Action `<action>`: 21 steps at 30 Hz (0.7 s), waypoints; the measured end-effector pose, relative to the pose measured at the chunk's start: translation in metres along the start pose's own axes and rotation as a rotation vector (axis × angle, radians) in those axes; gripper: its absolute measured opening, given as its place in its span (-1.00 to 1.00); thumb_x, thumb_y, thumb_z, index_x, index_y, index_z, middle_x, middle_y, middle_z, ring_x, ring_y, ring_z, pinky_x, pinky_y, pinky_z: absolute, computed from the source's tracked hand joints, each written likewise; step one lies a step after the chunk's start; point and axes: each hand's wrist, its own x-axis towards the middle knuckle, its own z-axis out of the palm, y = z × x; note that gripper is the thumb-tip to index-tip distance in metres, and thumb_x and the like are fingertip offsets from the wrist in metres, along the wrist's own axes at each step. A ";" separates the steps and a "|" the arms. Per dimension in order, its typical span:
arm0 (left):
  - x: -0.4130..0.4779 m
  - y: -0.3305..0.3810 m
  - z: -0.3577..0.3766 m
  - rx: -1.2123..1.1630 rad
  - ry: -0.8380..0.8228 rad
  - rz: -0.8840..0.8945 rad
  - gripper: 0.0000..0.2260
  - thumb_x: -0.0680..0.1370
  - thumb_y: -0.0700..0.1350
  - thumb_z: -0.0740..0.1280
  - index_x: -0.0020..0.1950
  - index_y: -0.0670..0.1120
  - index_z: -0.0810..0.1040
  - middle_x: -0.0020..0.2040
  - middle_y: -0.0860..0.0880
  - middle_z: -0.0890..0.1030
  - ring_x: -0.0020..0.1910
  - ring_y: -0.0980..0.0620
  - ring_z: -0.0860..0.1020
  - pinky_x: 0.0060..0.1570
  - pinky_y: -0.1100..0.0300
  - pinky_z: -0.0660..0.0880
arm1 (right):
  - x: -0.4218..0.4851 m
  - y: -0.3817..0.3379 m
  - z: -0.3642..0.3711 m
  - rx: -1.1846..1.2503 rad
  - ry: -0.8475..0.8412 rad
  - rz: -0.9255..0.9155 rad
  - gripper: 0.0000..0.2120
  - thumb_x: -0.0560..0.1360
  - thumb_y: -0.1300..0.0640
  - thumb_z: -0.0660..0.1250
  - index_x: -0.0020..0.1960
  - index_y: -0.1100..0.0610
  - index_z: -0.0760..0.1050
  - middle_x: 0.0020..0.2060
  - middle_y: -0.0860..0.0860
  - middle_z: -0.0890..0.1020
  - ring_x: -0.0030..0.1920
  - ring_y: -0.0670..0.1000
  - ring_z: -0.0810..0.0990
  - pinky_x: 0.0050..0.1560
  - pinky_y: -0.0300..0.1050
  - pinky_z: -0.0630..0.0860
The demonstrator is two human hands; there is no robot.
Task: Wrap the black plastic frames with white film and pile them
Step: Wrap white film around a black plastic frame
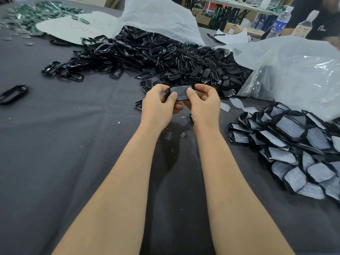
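Currently, the left hand [159,105] and right hand [204,103] each pinch one end of a black oval plastic frame [181,92] faced with pale film, thumbs pressed on its front, above the dark grey cloth-covered table [73,144]. Beyond the hands lies a heap of bare black plastic frames [165,57] spilling from a translucent plastic bag [161,17]. To the right sits a pile of film-wrapped frames [294,142].

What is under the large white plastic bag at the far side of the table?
Loose black plastic frames spill out from under the large white plastic bag onto the grey cloth. How many more lie beneath it cannot be seen.
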 end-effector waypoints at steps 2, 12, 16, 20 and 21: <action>0.000 0.000 -0.001 -0.020 0.020 -0.003 -0.80 0.61 -0.23 0.26 -0.11 0.07 0.40 -0.30 0.03 0.62 -0.38 0.20 0.61 -0.27 0.30 0.58 | 0.001 0.000 -0.001 -0.069 -0.087 0.025 -0.89 0.53 0.24 0.33 0.03 0.16 0.45 -0.08 0.16 0.62 -0.05 0.15 0.65 0.02 0.04 0.62; 0.000 -0.001 -0.002 0.011 0.030 -0.001 -0.84 0.57 -0.20 0.34 0.13 -0.11 0.46 -0.22 0.01 0.63 -0.33 0.20 0.60 -0.22 0.29 0.59 | -0.003 -0.001 0.000 -0.221 -0.085 -0.107 -0.93 0.53 0.23 0.34 -0.06 0.16 0.45 -0.14 0.15 0.64 -0.11 0.17 0.66 0.02 0.14 0.60; 0.002 -0.002 -0.002 0.000 0.058 -0.026 -0.84 0.58 -0.23 0.30 0.10 -0.01 0.44 -0.19 0.01 0.62 -0.35 0.23 0.59 -0.22 0.32 0.58 | -0.001 0.000 -0.001 -0.205 -0.147 -0.055 -0.94 0.53 0.26 0.32 -0.02 0.15 0.46 -0.11 0.15 0.65 -0.05 0.16 0.66 0.08 0.14 0.58; 0.003 -0.002 -0.002 -0.016 0.067 -0.027 -0.82 0.60 -0.25 0.26 0.08 0.02 0.40 -0.17 0.02 0.62 -0.37 0.25 0.60 -0.25 0.36 0.56 | 0.000 0.001 0.000 -0.209 -0.162 -0.054 -0.89 0.53 0.32 0.29 0.00 0.16 0.44 -0.08 0.13 0.64 -0.01 0.15 0.65 0.10 0.12 0.58; 0.002 -0.002 -0.002 -0.016 0.061 -0.030 -0.81 0.61 -0.25 0.25 0.11 0.03 0.39 -0.16 0.02 0.62 -0.36 0.25 0.60 -0.24 0.36 0.56 | 0.001 0.001 0.000 -0.205 -0.150 -0.048 -0.89 0.52 0.32 0.29 -0.01 0.15 0.44 -0.10 0.11 0.63 -0.02 0.14 0.65 0.10 0.10 0.58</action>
